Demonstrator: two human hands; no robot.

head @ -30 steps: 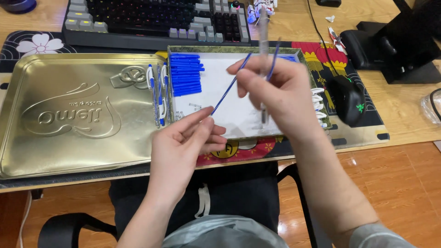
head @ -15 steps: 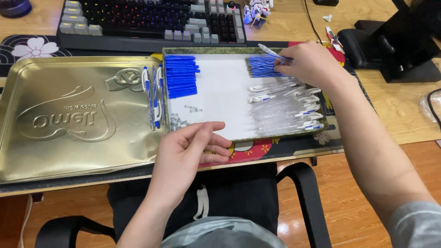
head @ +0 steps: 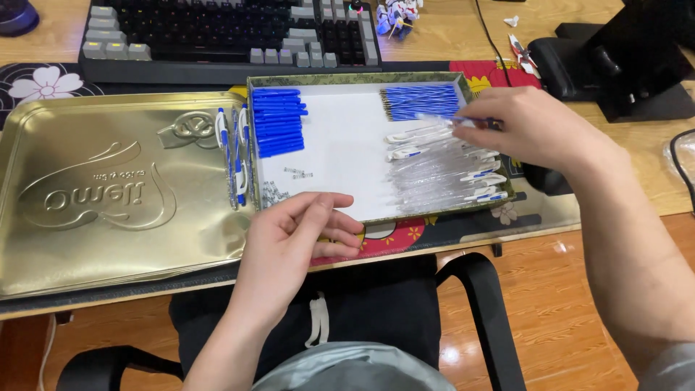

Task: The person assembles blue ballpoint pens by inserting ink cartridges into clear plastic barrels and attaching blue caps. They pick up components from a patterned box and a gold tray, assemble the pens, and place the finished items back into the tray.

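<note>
- Your right hand [head: 539, 130]: over the right edge of the shallow white-lined cardboard tray [head: 347, 156], fingers pinched on one clear plastic pen barrel [head: 452, 121], held just above the pile of clear pen barrels.
- Your left hand [head: 300, 232]: at the tray's near edge, fingers loosely curled and slightly apart, holding nothing that shows; the fingertips lie at the tray's front rim.
- Pile of clear plastic pen barrels with blue and white clips [head: 441, 166]: fills the right half of the tray, lying crosswise in a loose heap.
- Bundle of thin blue ink refills [head: 420, 101]: far right corner of the tray, just beyond the barrel pile.
- Stack of blue pen parts [head: 277, 122]: far left corner of the tray, laid in neat rows.
- Small heap of tiny metal springs [head: 274, 192]: near left corner of the tray; a few more lie loose towards the middle.
- Assembled blue-and-white pens [head: 235, 156]: in a row on the right edge of the gold embossed metal lid [head: 108, 188], just beside the tray.
- Dark mechanical keyboard [head: 224, 32]: along the desk's far edge, behind tray and lid.
</note>
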